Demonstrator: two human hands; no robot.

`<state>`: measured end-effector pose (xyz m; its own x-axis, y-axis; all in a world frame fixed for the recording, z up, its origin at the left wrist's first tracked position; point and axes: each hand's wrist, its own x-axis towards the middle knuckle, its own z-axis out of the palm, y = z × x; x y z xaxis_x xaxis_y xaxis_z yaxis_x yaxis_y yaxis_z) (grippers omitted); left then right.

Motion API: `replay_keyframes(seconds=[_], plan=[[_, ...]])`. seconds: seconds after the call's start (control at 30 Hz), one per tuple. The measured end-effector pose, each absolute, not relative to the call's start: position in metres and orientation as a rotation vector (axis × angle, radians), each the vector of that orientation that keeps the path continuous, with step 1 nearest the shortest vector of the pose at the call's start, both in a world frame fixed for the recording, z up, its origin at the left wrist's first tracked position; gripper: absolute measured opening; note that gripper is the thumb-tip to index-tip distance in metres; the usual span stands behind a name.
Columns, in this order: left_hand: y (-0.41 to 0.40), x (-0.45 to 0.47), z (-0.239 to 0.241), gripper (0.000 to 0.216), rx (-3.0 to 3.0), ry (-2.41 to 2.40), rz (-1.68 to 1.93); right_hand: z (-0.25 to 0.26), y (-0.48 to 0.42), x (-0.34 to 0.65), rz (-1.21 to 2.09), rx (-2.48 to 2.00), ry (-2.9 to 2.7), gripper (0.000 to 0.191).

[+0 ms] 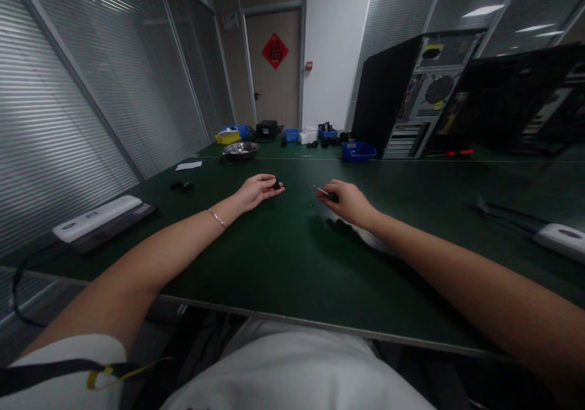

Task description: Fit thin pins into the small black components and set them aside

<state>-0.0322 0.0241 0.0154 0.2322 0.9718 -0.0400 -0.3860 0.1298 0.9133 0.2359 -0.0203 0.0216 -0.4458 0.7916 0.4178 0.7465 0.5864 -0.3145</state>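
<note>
My left hand point(259, 192) pinches a small black piece point(276, 184) between thumb and fingers above the green table; its exact kind is too small to make out. In my right hand point(346, 200) is a small screwdriver point(332, 197) with a dark handle, its thin metal shaft pointing left toward the other hand. The two hands are apart, and the screwdriver's tip does not touch the black piece. A tiny item point(312, 205) lies on the tabletop between them. Something white and dark, partly hidden, rests under my right wrist.
A metal bowl point(241, 150), a blue bin point(359, 151) and a yellow tray point(227, 137) stand at the back. A black computer tower point(388, 93) rises behind right. White devices sit at left point(98, 218) and right point(564, 239). Small dark parts point(181, 186) lie left.
</note>
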Motion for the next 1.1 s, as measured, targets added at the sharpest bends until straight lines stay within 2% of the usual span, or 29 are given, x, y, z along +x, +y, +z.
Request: replay_keyframes(seconds=[0.13, 0.23, 0.3, 0.5, 0.77, 1.1], plan=[[0.010, -0.015, 0.015, 0.025, 1.026, 0.778, 1.067, 0.018, 0.000, 0.227, 0.097, -1.431, -2.347, 0.015], [0.007, -0.010, 0.013, 0.023, 1.059, 0.766, 1.031, 0.014, 0.010, 0.219, 0.101, -1.428, -2.440, 0.019], [0.007, -0.008, 0.011, 0.021, 1.066, 0.761, 1.012, 0.013, 0.012, 0.215, 0.127, -1.390, -2.466, 0.014], [0.003, -0.005, 0.009, 0.016, 1.075, 0.747, 0.965, 0.020, 0.006, 0.215, 0.317, -1.395, -2.477, 0.007], [-0.006, 0.001, 0.011, 0.019, 1.120, 0.728, 0.885, 0.019, 0.001, 0.220, 0.620, -1.457, -2.367, 0.016], [-0.006, 0.002, 0.010, 0.019, 1.130, 0.746, 0.916, 0.016, 0.003, 0.225, 0.302, -1.253, -2.410, 0.020]])
